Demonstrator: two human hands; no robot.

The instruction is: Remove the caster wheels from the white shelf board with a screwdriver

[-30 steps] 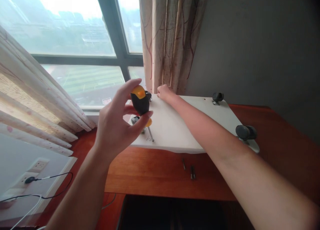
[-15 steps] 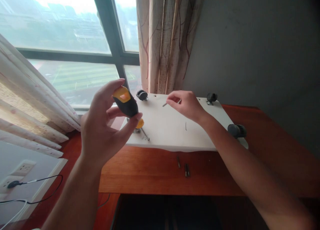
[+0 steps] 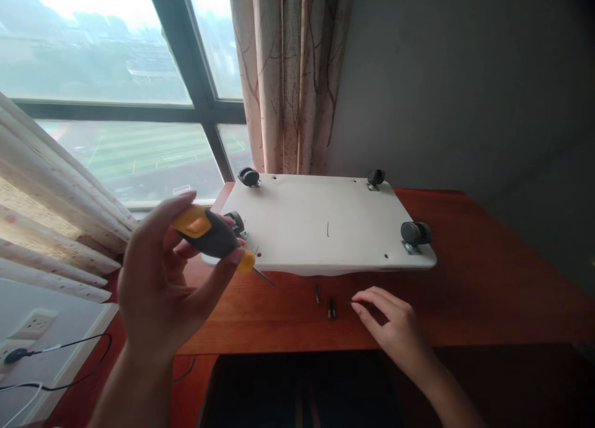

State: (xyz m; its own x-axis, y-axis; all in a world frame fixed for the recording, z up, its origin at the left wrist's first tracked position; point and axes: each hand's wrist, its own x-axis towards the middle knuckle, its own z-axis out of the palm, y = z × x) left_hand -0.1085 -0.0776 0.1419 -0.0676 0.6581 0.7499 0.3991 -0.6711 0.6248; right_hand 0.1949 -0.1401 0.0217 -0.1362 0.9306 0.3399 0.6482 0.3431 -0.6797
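Watching through the head camera, I have two bare hands in view over a reddish-brown wooden table [image 3: 502, 279]. The left hand [image 3: 155, 291] is raised, its thumb and fingertips gripping a chunky yellow-and-black screwdriver with a thin metal shaft [image 3: 216, 236]. The shaft slants down to the right, across the near edge of a white rectangular board with rounded corners [image 3: 297, 220].

The right hand [image 3: 395, 322] is low over the table's near side, thumb and forefinger pinched together on a slim, dark piece [image 3: 348, 302] that is too small for me to identify; its other fingers are loosely bent. Just left of that pinch, two short metal bolts [image 3: 331, 307] lie side by side, and a third similar metal bolt [image 3: 317, 293] lies a little farther left, closer to the board.

The board lies flat on the table, with four dark twin-wheel casters [image 3: 415, 234] upright near its corners; the near left one is partly hidden behind the screwdriver and fingers. Beyond stand a pale branch-patterned curtain [image 3: 292, 74], a grey-framed window [image 3: 111, 62] and a plain grey wall [image 3: 455, 80].
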